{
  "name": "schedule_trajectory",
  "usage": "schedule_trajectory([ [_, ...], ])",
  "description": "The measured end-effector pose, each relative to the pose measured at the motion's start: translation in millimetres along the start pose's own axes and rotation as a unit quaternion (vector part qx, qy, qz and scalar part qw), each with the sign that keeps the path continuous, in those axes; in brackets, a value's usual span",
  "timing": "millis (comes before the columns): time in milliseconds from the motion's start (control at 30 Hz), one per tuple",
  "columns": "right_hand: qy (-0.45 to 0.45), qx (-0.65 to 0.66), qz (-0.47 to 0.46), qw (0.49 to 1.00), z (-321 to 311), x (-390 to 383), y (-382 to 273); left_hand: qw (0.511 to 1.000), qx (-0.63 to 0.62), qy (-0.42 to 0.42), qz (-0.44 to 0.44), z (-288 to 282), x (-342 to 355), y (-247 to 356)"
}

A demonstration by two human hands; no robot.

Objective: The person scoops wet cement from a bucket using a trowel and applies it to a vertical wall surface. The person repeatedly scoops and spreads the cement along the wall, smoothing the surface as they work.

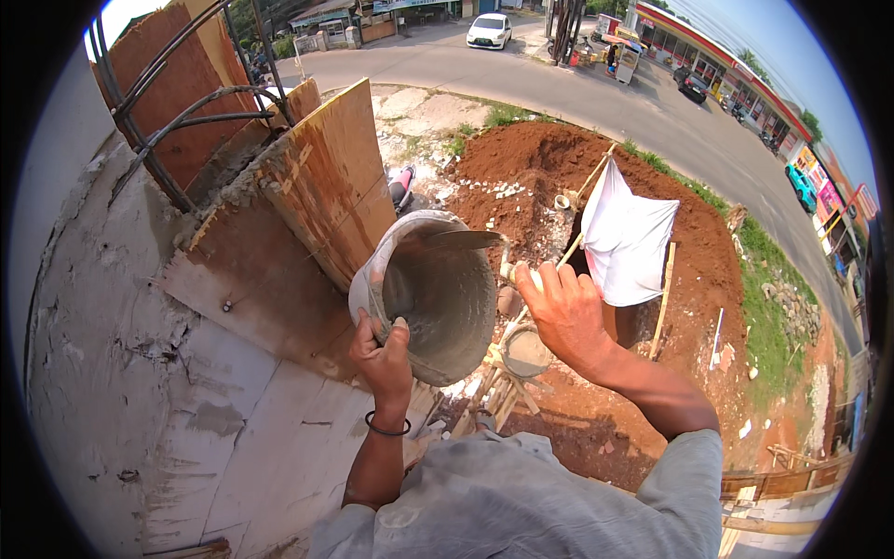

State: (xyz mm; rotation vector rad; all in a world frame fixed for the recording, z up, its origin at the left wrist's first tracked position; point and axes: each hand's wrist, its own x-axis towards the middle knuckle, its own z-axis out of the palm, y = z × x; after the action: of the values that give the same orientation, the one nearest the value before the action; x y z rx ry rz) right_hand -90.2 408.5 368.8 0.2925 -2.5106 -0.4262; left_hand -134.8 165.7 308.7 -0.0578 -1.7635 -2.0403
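My left hand (380, 359) grips the near rim of a mortar-crusted bucket (445, 321), which is tipped so that its mouth faces me. Grey wet residue coats the inside wall, and little else shows in it. In my right hand (570, 312) is the handle of a trowel, fingers wrapped round it. The trowel's blade (461, 240) reaches leftward across the upper part of the bucket's mouth. Just left of the bucket stands a plywood formwork box (340, 172) with grey concrete along its edge. Bent steel reinforcing bars (200, 119) rise out of it.
A plastered wall (102, 373) runs along my left. Far below are a second round bucket (527, 352), bamboo poles, red soil (689, 326) and a white cloth (629, 233) on sticks over a dark pit. Beyond lies a road (410, 67) with a white car (489, 32).
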Motion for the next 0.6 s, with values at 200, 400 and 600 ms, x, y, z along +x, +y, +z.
schedule_trajectory([
  [200,-0.084,0.050,-0.075,0.992,-3.7,10.8,-17.3,1.000,0.005,-0.009,-0.007,20.6,-2.1,2.0],
  [400,-0.001,-0.156,-0.113,0.981,-10.3,35.6,-13.1,0.994,0.048,-0.066,0.074,29.9,9.9,18.3],
  [600,-0.055,0.056,-0.084,0.993,-5.0,25.5,2.5,0.967,0.013,-0.161,0.195,29.5,37.7,43.0],
])
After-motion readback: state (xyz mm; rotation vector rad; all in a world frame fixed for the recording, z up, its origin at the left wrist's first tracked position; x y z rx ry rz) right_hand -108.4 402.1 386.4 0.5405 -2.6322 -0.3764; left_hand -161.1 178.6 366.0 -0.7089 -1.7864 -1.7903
